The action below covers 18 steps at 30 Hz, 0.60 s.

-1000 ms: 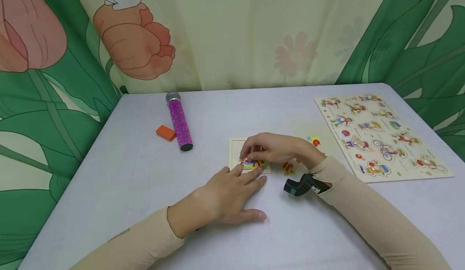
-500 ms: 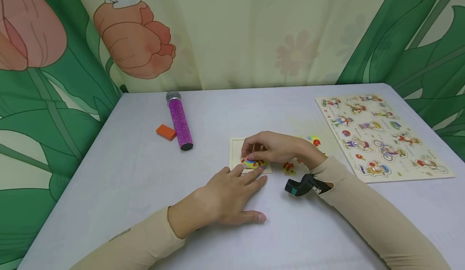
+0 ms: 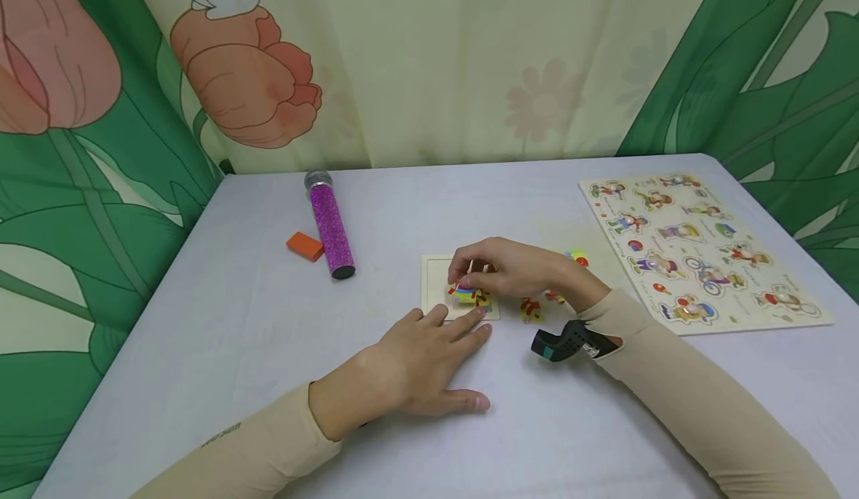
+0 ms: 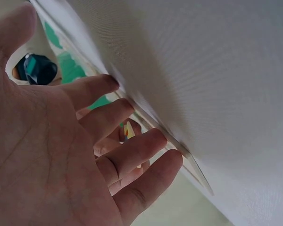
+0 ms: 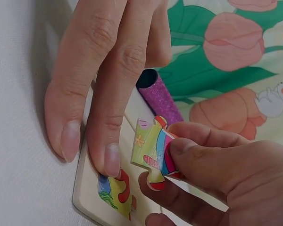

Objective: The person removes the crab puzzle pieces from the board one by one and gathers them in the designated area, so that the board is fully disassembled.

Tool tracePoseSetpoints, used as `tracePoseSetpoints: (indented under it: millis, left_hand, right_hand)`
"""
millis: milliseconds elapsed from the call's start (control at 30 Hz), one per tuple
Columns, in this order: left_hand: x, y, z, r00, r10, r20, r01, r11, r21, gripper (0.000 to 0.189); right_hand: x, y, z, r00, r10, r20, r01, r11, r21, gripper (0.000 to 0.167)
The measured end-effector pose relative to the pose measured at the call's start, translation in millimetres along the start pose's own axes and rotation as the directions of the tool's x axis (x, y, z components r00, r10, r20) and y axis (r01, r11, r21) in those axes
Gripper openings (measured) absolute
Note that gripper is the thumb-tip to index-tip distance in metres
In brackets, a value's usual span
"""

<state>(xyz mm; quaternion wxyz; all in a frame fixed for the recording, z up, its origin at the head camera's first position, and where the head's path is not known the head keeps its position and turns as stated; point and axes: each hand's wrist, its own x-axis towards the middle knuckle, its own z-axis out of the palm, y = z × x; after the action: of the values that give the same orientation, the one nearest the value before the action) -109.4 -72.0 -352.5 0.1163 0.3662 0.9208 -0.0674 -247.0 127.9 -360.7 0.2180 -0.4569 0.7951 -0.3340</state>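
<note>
My right hand pinches a colourful jigsaw piece between thumb and fingers, tilted just above a small cream puzzle board. Another puzzle piece, yellow with red and blue, lies in the board's near corner. My left hand is spread out with fairly straight fingers. Its fingertips touch the near edge of the board, as the left wrist view shows, and one presses by the piece in the corner. Part of the board is hidden behind the right hand.
Loose jigsaw pieces lie right of the board, partly behind the right wrist. A large picture puzzle board covers the table's right side. At the left are a glittery purple microphone and an orange block. Patterned curtains stand behind.
The right hand has risen slightly and moved a little right, lifting the pinched jigsaw piece and tilting it up from the board. The left hand stays in place.
</note>
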Motion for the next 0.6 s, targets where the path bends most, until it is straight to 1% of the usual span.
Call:
tracePoseSetpoints:
  millis: [267,400,600]
  left_hand:
    - [0.0,-0.1,0.4,1.000,0.003,-0.004,-0.003,1.000,0.002,0.090]
    - [0.1,-0.3,0.8,1.000,0.002,-0.012,-0.002,1.000,0.007,0.090]
    - [0.2,-1.8,0.2,1.000,0.003,-0.003,-0.003,1.000,-0.005,0.088]
  right_hand:
    - [-9.6,-3.0,-1.6,1.000,0.023,-0.018,-0.022,0.999,0.024,0.011]
    - [-17.6,-3.1,-2.7,0.999,0.026,-0.032,-0.025,0.999,0.027,0.014]
    - [-29.2,-2.1,-5.9,0.998,0.040,-0.054,-0.037,0.999,0.040,0.015]
